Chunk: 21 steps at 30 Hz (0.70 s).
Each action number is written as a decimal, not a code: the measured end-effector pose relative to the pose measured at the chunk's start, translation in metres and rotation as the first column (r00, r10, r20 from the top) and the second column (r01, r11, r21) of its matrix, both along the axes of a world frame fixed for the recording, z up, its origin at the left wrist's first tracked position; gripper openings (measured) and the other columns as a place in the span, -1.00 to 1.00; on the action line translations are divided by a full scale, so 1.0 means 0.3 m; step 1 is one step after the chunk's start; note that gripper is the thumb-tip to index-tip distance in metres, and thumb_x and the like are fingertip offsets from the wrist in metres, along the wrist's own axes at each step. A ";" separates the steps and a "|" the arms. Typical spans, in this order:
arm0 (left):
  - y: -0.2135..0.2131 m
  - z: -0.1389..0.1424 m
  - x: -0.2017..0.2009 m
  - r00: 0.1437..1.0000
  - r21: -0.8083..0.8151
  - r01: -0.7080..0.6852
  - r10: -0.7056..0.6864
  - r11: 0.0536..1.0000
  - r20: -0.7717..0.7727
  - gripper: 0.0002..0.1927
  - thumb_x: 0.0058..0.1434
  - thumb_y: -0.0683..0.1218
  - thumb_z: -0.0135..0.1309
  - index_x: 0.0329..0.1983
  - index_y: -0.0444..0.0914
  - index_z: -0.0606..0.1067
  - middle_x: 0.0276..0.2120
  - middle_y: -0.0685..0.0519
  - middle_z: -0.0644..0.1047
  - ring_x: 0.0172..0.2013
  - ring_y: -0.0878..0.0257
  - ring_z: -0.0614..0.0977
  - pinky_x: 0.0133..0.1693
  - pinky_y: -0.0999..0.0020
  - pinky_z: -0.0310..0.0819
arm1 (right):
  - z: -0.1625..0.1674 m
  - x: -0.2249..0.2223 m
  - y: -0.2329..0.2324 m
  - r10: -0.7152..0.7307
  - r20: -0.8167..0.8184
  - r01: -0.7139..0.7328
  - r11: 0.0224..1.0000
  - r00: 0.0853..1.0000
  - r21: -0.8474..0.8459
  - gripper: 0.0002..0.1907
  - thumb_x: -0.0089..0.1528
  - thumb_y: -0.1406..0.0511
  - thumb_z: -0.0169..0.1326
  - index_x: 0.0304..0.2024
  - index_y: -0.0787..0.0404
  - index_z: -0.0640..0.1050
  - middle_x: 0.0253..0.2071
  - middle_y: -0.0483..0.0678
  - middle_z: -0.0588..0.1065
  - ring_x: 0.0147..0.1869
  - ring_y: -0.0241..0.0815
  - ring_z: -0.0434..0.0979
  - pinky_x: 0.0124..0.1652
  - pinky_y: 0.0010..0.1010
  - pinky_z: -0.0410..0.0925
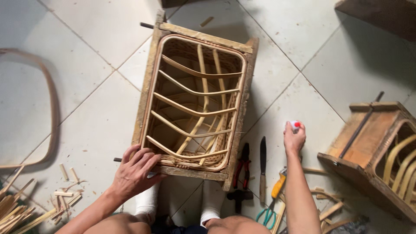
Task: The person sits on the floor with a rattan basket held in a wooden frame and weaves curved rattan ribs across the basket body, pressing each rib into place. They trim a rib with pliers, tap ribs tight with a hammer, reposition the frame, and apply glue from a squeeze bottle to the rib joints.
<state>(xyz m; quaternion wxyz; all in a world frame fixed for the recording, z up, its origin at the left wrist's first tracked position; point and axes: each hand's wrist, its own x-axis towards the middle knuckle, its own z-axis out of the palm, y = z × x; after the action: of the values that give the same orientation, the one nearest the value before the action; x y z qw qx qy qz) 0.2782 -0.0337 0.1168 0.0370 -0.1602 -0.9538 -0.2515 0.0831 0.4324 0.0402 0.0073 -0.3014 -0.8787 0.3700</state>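
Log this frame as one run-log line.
left hand: grips near corner of wooden frame holding rattan basket | right hand: on small white bottle on floor | pliers, knife between

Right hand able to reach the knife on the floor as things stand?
Probably yes. The right hand rests on a small white bottle; the knife lies just beside it on bare tile, nothing between. The left hand grips the wooden frame.
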 end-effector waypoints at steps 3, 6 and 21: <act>-0.033 0.008 -0.008 0.997 0.149 0.018 -0.007 0.989 -0.073 -0.34 -0.02 0.20 0.34 0.05 -0.26 0.50 -0.10 -0.03 0.57 0.05 0.07 0.55 0.21 0.01 0.22 | 0.028 -0.013 -0.014 -0.021 -0.001 0.021 1.000 1.000 -0.005 -0.58 0.39 0.17 0.17 0.10 0.36 0.40 -0.21 0.14 0.57 -0.33 -0.06 0.59 -0.32 -0.35 0.45; -0.099 0.006 -0.103 0.953 0.270 -0.101 0.171 0.958 -0.251 -0.51 0.20 0.05 0.28 0.11 -0.25 0.48 0.03 -0.10 0.56 0.12 0.01 0.54 0.21 0.09 0.37 | 0.132 -0.021 -0.050 0.223 -0.166 -0.229 0.973 0.961 -0.018 -0.58 0.37 0.20 0.15 0.09 0.36 0.36 -0.12 0.03 0.52 -0.14 -0.23 0.65 -0.32 -0.40 0.57; -0.086 -0.162 -0.758 0.668 0.236 -0.651 0.397 0.721 0.630 -0.09 0.11 -0.12 0.12 0.53 -0.20 0.04 0.01 -0.17 0.48 -0.06 0.00 0.58 0.02 0.07 0.54 | 0.483 -0.411 -0.771 0.912 0.029 -0.795 0.340 0.409 0.502 -0.55 0.16 0.28 0.36 0.08 0.23 0.58 -0.09 0.05 0.50 -0.05 -0.01 0.53 -0.05 -0.20 0.43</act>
<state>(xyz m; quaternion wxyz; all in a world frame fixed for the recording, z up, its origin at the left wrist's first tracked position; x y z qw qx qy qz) 0.0509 -0.0594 0.0682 -0.1234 0.2197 -0.8442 -0.4730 -0.0401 0.2012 0.1851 -0.0076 0.2700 -0.9521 0.1433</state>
